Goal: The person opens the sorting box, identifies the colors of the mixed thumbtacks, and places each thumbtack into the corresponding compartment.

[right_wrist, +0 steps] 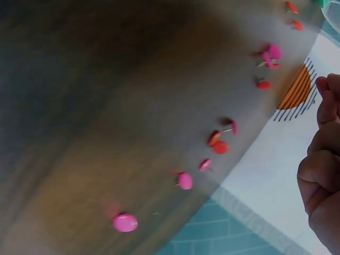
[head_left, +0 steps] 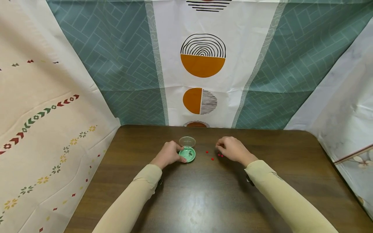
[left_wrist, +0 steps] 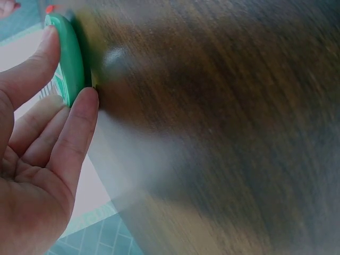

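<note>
My left hand [head_left: 171, 152] grips the rim of a round green container [head_left: 189, 158] on the table, thumb on the near side and fingers on the far side. Its clear round lid [head_left: 187, 141] stands open behind, and a small dark mark or item lies inside. To the right, my right hand [head_left: 232, 149] hovers over loose thumbtacks with its fingers curled and tips together. A small red thumbtack head [left_wrist: 17, 6] shows at those fingertips in the left wrist view. Several red and pink thumbtacks [right_wrist: 220, 147] lie strewn below the right hand in the right wrist view.
The brown wooden table [head_left: 192, 200] runs back to a hanging patterned curtain [head_left: 201, 64]. More cloth hangs along the left and right sides. Red thumbtacks [head_left: 212, 159] lie between the container and the right hand.
</note>
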Available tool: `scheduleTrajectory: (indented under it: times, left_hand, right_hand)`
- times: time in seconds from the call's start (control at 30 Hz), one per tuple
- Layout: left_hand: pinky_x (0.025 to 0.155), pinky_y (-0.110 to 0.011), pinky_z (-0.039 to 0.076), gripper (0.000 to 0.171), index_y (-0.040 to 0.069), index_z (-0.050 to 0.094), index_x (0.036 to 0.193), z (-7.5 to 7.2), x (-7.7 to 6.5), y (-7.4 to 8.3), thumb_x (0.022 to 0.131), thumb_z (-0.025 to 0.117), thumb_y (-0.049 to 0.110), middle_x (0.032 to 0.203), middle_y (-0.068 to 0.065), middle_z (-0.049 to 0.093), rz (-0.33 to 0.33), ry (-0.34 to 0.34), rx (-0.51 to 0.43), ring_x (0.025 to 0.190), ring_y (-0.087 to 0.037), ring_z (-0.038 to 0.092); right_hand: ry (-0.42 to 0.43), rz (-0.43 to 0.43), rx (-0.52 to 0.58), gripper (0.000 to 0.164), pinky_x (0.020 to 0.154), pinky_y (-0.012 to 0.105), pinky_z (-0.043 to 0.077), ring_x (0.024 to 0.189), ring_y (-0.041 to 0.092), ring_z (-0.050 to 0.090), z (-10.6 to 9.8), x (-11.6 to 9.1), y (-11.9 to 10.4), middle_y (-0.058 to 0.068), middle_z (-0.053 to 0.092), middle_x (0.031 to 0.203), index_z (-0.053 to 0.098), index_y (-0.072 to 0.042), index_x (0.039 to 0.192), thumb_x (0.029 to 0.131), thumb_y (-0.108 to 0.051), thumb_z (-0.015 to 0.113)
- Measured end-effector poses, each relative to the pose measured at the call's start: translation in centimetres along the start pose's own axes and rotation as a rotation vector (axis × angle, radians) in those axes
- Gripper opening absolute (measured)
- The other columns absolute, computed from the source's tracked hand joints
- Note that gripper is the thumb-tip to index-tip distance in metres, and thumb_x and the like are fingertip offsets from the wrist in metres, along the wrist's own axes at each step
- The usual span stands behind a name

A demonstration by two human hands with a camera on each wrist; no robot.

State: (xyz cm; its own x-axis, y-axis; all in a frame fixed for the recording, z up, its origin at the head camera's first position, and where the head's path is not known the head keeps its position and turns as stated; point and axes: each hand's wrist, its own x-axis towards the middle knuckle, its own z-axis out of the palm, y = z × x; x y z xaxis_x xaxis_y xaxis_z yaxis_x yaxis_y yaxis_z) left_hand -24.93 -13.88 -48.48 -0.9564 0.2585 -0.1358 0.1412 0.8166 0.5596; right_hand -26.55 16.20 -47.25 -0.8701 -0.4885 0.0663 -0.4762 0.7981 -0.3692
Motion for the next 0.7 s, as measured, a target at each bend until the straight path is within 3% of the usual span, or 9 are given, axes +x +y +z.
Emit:
scheduleTrajectory:
  times: [0.53, 0.7]
  left_hand:
    - [0.086, -0.029, 0.041, 0.063, 0.013, 0.068, 0.112, 0.0, -0.2, -0.2, 0.058, 0.086, 0.039, 0.108, 0.003, 0.064, 0.015, 0.006, -0.012, 0.107, -0.015, 0.052]
    - [0.087, -0.029, 0.041, 0.063, 0.013, 0.067, 0.113, 0.0, -0.2, -0.1, 0.058, 0.086, 0.039, 0.109, 0.002, 0.064, 0.010, 0.005, -0.012, 0.108, -0.015, 0.052]
  right_hand:
    - [-0.013, 0.065, 0.037, 0.008, 0.070, 0.030, 0.044, 0.077, 0.005, 0.053, 0.9, -2.3, 0.8, -0.016, 0.058, 0.086, 0.069, -0.022, 0.093, 0.088, -0.026, 0.064]
    - [-0.021, 0.041, 0.012, 0.010, 0.073, 0.031, 0.045, 0.084, 0.006, 0.055, 1.5, -2.6, 0.2, -0.015, 0.058, 0.090, 0.070, -0.023, 0.095, 0.087, -0.028, 0.065]
